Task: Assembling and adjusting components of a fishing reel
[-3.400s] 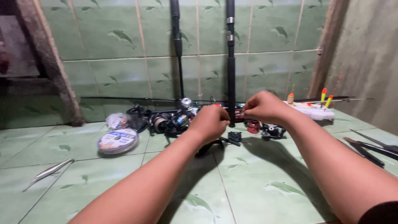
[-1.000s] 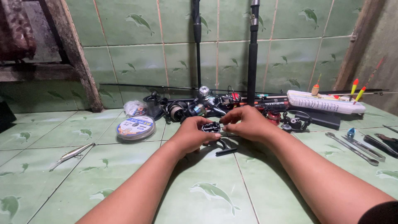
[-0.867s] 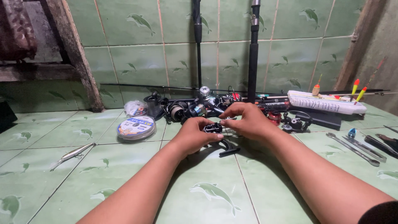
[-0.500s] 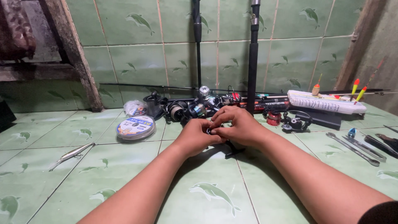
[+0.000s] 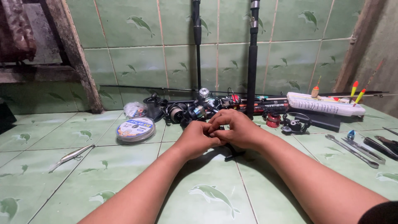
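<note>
Both sets of fingers (image 5: 215,126) curl inward and meet over a small dark object, a fishing reel part by its look, almost wholly hidden between them; only its black handle (image 5: 233,154) pokes out below, touching the green tiled floor (image 5: 207,195). The left hand (image 5: 198,139) wraps it from the left, and the right hand (image 5: 237,129) covers it from the right and above, the two hands touching. Both forearms reach in from the bottom edge.

Just beyond the hands lies a cluster of spinning reels (image 5: 182,112). To the left sits a round spool of fishing line (image 5: 135,129), and farther left a slim silver lure (image 5: 71,157). Two dark fishing rods (image 5: 252,58) lean upright against the tiled wall. To the right rest a white foam block with floats (image 5: 325,103) and metal tools (image 5: 352,145).
</note>
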